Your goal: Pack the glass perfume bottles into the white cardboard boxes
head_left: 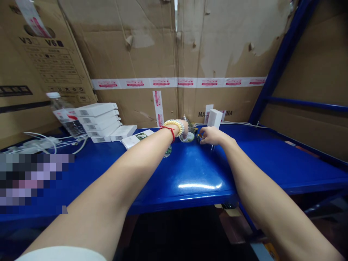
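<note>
Right hand (210,136) appears to pinch small gold-toned piece (199,137) near back of blue tabletop (187,174), as I see it from afar. Left hand (185,129) at glass bottle (189,137), fingers mostly hidden; whether grasping, I cannot tell. Upright white box (214,118) just behind right hand; flat box (139,137), box stack (96,117), water bottle (63,113) farther left. Step in hand, I judge: handling piece beside bottle. Next move calls for steady, fine finger control.
</note>
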{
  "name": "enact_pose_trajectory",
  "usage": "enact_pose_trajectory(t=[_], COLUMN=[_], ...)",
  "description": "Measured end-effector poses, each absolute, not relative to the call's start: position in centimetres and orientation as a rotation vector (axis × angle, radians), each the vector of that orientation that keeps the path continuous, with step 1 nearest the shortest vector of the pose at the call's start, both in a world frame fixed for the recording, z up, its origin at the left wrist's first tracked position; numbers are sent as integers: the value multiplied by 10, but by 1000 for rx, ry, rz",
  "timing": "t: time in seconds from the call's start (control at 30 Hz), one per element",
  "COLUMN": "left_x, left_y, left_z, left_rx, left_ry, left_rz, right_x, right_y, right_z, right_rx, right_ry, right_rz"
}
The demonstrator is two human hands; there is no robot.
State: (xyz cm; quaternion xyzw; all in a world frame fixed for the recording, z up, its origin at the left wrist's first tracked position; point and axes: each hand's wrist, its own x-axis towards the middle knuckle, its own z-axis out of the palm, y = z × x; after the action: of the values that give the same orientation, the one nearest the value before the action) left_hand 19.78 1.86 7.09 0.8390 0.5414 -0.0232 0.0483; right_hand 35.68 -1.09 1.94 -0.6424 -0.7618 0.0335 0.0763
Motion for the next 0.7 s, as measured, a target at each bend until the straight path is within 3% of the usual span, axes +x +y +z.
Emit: enact_pose_trajectory(t=[0.17, 0.43, 0.7], left_x=[186, 92, 43], left_y=[-7, -23, -39], left_z=[94, 91, 50], left_rx=[2574, 2538, 2390], left_ry=[1894, 1848, 1741], left_rz=[-252, 622, 1079], right_x=[358, 347, 344], right_y=[-2, 0, 1], right_z=[12, 10, 10], right_rx=[-1896, -1931, -1953], right_ry=[-2251, -2190, -2185], right_rz=[35, -30, -84])
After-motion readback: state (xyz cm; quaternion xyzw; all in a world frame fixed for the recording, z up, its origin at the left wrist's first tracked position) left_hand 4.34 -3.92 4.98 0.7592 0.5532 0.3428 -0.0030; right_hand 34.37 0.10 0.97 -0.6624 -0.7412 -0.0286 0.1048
